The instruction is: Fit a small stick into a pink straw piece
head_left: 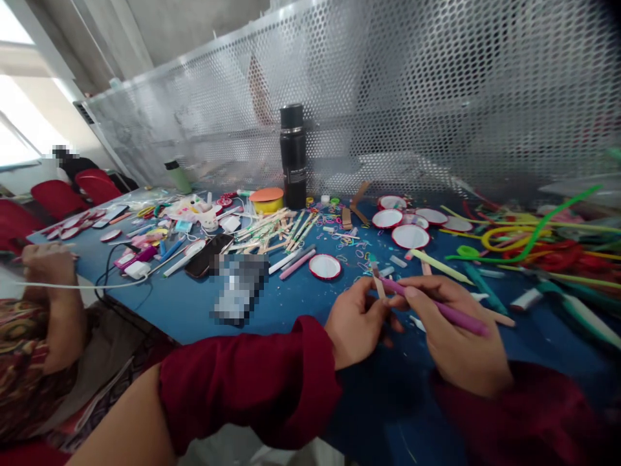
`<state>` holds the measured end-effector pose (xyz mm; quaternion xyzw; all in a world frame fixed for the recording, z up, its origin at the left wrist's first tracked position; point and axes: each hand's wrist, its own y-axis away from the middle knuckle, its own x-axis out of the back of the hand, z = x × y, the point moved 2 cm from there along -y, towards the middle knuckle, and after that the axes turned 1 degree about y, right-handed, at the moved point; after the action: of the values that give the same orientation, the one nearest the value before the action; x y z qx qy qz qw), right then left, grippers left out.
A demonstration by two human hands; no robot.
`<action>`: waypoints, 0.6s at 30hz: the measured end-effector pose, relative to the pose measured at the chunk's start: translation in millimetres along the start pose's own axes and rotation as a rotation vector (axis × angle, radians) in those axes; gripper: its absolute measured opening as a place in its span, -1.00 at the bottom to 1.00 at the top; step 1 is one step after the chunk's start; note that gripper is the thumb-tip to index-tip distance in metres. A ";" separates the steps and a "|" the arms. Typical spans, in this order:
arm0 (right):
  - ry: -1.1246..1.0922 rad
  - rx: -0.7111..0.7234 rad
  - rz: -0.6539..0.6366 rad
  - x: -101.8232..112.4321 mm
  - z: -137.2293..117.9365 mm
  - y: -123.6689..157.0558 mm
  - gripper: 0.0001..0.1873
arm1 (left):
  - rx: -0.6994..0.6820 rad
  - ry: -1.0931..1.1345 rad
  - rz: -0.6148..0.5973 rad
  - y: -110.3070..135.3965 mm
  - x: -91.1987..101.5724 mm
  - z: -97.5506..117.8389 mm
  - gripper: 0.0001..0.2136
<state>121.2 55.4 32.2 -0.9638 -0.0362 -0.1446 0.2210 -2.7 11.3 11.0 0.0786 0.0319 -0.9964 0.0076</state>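
My left hand (358, 322) is closed, pinching a short flat wooden stick (379, 285) upright between thumb and fingers. Something darker shows at the stick's upper end, too small to make out. In my right hand (456, 330) is a purple marker (451, 314), held like a pen with its tip against or very close to the stick. Both hands hover low over the front of the blue table (286, 301). A round white disc with a red rim (325, 266) lies just left of them, and a pale yellow marker (439, 266) lies behind the right hand.
A tall black bottle (294, 158) stands by the perforated metal screen (412, 97). Wooden sticks (272, 230) lie piled before it. Phones (208, 255), cables and markers cover the left; coloured pipe cleaners (514, 236) tangle at right. Another person's hands (48, 262) rest at the left edge.
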 end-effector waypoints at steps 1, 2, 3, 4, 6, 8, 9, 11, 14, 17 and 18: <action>-0.015 -0.020 -0.028 -0.2 0.8 0.9 -0.78 | 0.008 -0.009 0.002 0.7 -0.2 1.2 -0.70; -0.025 -0.032 -0.043 -0.1 1.4 1.9 -0.78 | 0.019 -0.011 0.004 1.4 -0.6 2.4 -0.70; -0.035 -0.040 -0.046 0.2 1.7 2.9 -0.79 | 0.025 -0.005 0.008 2.2 -1.3 3.7 -0.69; -0.052 -0.049 -0.036 0.8 1.8 4.0 -0.79 | 0.027 0.004 0.007 3.0 -2.2 5.2 -0.70; -0.109 -0.069 -0.020 1.5 1.3 5.8 -0.79 | 0.030 0.030 0.008 4.5 -4.1 8.3 -0.70; -0.137 -0.072 -0.036 1.3 -0.9 6.4 -0.79 | 0.033 0.042 0.016 5.4 -5.1 11.2 -0.70; -0.136 -0.066 -0.047 1.0 -2.5 6.2 -0.80 | 0.037 0.045 0.022 5.5 -5.2 12.1 -0.69; -0.109 -0.042 -0.054 0.7 -6.0 4.7 -0.82 | 0.039 0.050 0.031 5.2 -4.4 12.6 -0.68; -0.081 -0.004 -0.031 0.5 -10.8 2.2 -0.84 | 0.020 0.041 0.017 3.7 -2.6 10.5 -0.66; -0.056 0.001 -0.029 -0.4 -13.7 0.9 -0.83 | -0.016 0.028 0.005 2.6 -1.0 8.1 -0.65; -0.040 0.006 -0.031 -0.6 -14.4 0.6 -0.83 | -0.023 0.023 0.003 2.4 -0.7 7.7 -0.65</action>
<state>116.9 48.6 44.2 -0.9651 -0.0560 -0.1288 0.2209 -3.1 8.3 18.5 0.0901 0.0434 -0.9949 0.0098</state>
